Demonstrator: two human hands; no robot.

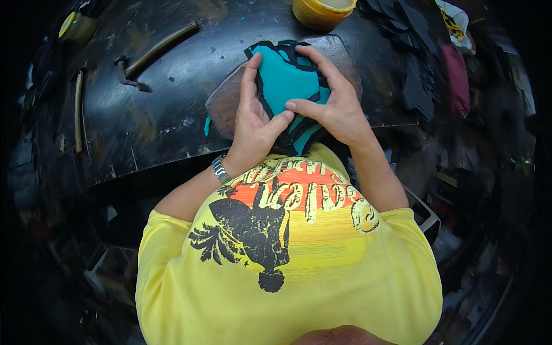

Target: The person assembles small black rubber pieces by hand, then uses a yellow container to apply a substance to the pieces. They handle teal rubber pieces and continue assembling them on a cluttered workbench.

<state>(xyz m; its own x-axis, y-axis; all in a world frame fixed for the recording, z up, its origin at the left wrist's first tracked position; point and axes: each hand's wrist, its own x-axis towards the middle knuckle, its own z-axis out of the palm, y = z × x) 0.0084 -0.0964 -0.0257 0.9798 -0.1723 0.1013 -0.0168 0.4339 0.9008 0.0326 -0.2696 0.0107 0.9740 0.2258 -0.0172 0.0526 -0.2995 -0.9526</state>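
Both bare hands on one workpiece: a teal piece with black edging (287, 80), held in front of the torso, over the near edge of the bench (172, 123). Left hand (251, 123): fingers clamped on the piece, index along its left edge, thumb pressed on the lower face. Right hand (347, 112): fingers likewise clamped, index tip at the top right edge, thumb across the middle. Thumb tips near each other; the remaining fingers are partly hidden, positions cannot be told. The piece appears folded or layered, black strips overlapping at its lower right. Beneath it, a brown slab (223, 99) on the bench; contact between the two cannot be told. A small teal scrap (207, 126) lies just left of the slab. Further left: a hammer (164, 50), head toward the person, and a thin wooden stick (79, 112). Beyond the slab, a yellow tub (323, 16); at far left, a yellow-lidded container (79, 27). Right side: a heap of dark cut pieces (418, 86), a maroon roll-shaped item (456, 80), a white bag with yellow cord (457, 29). Metal watch (220, 168) on left wrist; yellow printed shirt (345, 276).
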